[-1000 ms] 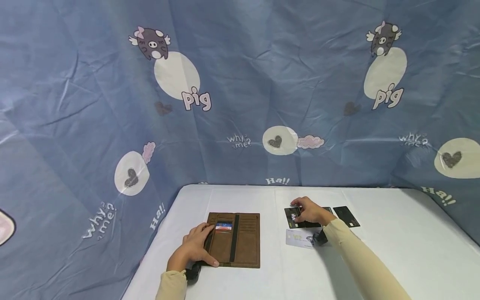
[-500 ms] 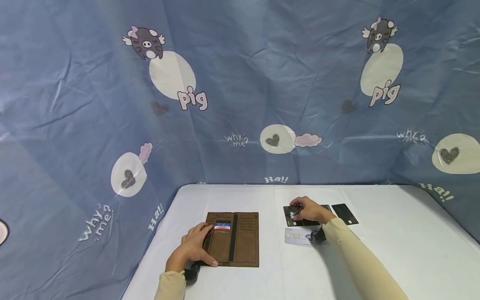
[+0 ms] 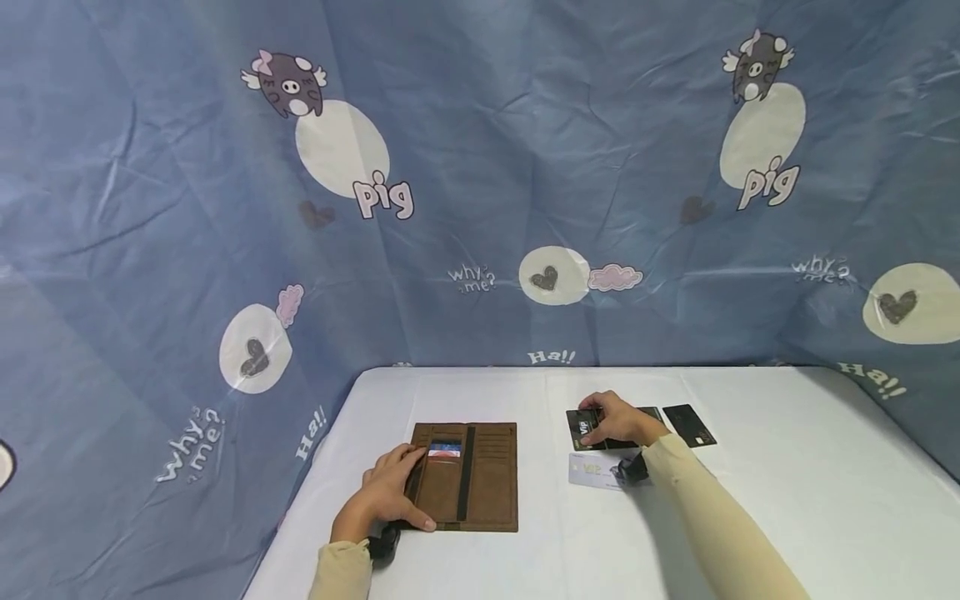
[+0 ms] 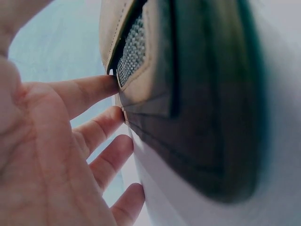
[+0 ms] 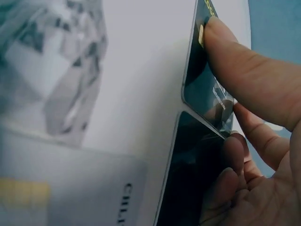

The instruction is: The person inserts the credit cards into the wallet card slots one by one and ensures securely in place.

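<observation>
The left hand (image 3: 390, 485), fingers spread, touches the wallet (image 3: 491, 487) at nine o'clock while the right hand (image 3: 621, 420) pinches the black VIP card (image 3: 581, 426) (two o'clock from the wallet), best gripped evenly.

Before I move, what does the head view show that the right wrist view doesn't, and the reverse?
Only the head view: the left hand touching the open brown wallet, with a blue, white and red card in a slot.

Only the right wrist view: partly readable dark lettering on a silver card.

Both: the right hand pinching a black card, and a grey gem print.
</observation>
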`<state>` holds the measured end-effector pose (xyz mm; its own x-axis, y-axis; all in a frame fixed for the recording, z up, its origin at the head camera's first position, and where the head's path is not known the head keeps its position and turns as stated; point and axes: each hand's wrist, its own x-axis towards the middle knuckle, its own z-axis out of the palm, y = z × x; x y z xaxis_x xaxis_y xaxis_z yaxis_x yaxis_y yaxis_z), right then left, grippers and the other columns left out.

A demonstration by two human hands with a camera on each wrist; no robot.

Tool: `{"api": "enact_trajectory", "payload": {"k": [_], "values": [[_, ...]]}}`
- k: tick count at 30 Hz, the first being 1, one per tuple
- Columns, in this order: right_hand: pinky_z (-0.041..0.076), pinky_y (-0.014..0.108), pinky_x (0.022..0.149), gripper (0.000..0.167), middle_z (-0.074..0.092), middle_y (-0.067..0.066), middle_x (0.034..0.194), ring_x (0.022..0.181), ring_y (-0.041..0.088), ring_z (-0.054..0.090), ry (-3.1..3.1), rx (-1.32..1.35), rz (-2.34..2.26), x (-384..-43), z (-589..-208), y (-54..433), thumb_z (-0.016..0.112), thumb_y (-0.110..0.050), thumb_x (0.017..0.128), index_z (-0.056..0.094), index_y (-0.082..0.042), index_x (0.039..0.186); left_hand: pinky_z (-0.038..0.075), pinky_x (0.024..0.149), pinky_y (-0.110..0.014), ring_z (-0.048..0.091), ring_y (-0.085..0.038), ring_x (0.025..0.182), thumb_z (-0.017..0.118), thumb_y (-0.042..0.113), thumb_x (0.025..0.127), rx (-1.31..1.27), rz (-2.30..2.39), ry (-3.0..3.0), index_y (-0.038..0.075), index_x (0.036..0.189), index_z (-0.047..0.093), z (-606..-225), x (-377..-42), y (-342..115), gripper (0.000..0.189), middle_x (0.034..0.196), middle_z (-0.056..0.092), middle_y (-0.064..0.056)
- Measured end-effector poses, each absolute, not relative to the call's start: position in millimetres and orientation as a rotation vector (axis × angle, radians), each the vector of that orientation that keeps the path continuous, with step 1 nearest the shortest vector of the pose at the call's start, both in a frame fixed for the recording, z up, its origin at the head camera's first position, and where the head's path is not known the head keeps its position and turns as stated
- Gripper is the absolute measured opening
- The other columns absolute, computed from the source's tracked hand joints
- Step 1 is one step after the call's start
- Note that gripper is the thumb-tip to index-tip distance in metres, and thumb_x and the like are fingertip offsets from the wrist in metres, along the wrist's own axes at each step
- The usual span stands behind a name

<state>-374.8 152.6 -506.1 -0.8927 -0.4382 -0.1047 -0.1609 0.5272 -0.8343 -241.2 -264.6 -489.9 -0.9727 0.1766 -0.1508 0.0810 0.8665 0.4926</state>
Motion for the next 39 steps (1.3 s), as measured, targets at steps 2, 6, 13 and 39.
{"api": "enact_trajectory", "payload": {"k": [2, 6, 13, 39], "values": [[0.053, 0.03, 0.076, 0.064, 0.061, 0.021, 0.11, 0.088, 0.021, 0.061, 2.456, -0.507, -1.299, -372.7, -506.8, 151.6, 0.086, 0.006, 0.066, 0.054, 0.012, 0.121, 0.026, 0.107, -0.069, 0.026, -0.047, 0.142, 0.099, 0.039, 0.049, 0.187, 0.738, 2.84, 0.007, 0.15, 0.04, -491.0, -239.5, -266.0, 0.121, 0.157, 0.029, -0.022], [0.053, 0.031, 0.078, 0.064, 0.061, 0.02, 0.109, 0.089, 0.021, 0.061, 2.454, -0.484, -1.291, -369.0, -509.7, 149.4, 0.086, 0.004, 0.066, 0.055, 0.012, 0.121, 0.026, 0.107, -0.068, 0.027, -0.047, 0.142, 0.099, 0.039, 0.048, 0.179, 0.728, 2.841, 0.007, 0.15, 0.04, -492.2, -238.4, -267.9, 0.121, 0.157, 0.029, -0.021], [0.051, 0.03, 0.078, 0.061, 0.062, 0.019, 0.106, 0.088, 0.021, 0.06, 2.506, -0.474, -1.288, -368.7, -511.2, 151.0, 0.087, 0.004, 0.065, 0.057, 0.01, 0.118, 0.026, 0.107, -0.068, 0.027, -0.047, 0.142, 0.099, 0.039, 0.049, 0.201, 0.729, 2.85, 0.008, 0.15, 0.04, -490.4, -242.0, -266.3, 0.12, 0.157, 0.03, -0.022], [0.04, 0.038, 0.089, 0.054, 0.043, 0.021, 0.118, 0.103, 0.03, 0.043, 2.639, -0.319, -1.164, -365.5, -503.5, 147.9, 0.091, -0.007, 0.06, 0.058, -0.002, 0.103, 0.025, 0.108, -0.069, 0.027, -0.046, 0.142, 0.098, 0.04, 0.05, 0.199, 0.741, 2.855, 0.009, 0.15, 0.04, -490.9, -242.2, -264.1, 0.12, 0.157, 0.03, -0.021]]}}
